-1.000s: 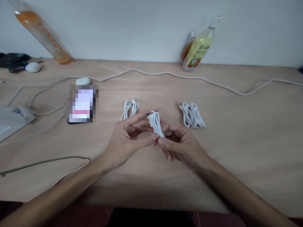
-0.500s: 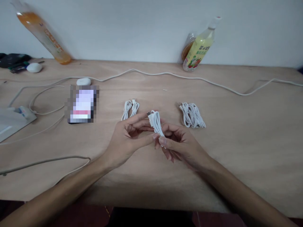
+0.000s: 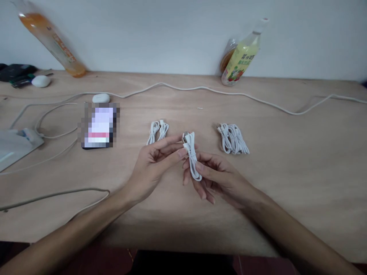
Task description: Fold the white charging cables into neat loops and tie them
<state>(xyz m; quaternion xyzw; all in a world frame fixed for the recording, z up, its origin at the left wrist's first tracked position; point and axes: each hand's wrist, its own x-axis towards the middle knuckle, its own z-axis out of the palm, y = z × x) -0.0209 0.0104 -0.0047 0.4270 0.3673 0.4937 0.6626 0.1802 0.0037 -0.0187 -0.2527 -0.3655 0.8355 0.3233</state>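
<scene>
Between my two hands, above the wooden table, is a white USB cable coiled into a narrow bundle, its metal plug end at the top. My left hand pinches the bundle near the plug with thumb and fingers. Lower down on the loops, my right hand grips with its thumb in front; some of its fingers hang loosely below. Two white cable bundles lie just beyond my left hand, partly hidden by it. Several more coiled white cables lie side by side beyond my right hand.
A phone with a blurred screen and a white case lie on the left. A long white cord crosses the table. An orange drink bottle and a yellow bottle stand by the wall.
The coiled cable has turned more upright, and its lower loop now shows below my right thumb. My left thumb has moved up towards the plug.
</scene>
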